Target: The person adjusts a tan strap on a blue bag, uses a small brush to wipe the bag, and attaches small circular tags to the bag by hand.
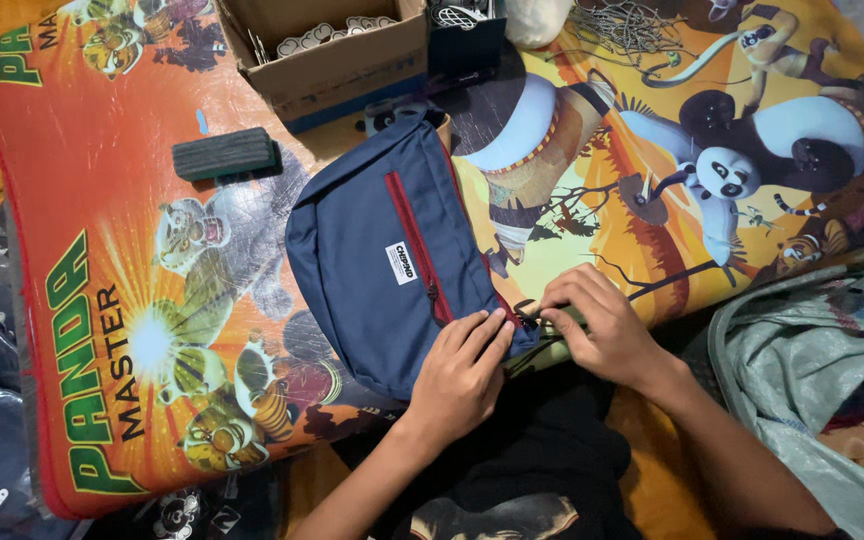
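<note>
Head view: dark cloth (532,470) lies nearest the cam. Blue bag (392,255) lies flat on a cartoon mat (142,200), w/ a cardboard box (337,55) beyond it. Left hand (462,375) presses flat, fingers together, on the bag's near corner. Right hand (597,325) pinches shut on the bag's edge beside it. Judged: handling the edge; next needs a steady pull.

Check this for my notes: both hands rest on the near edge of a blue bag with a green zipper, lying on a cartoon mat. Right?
Not quite. The head view shows the zipper is red, not green. The rest holds: the left hand and right hand are at the near edge of the blue bag on the cartoon mat.
</note>
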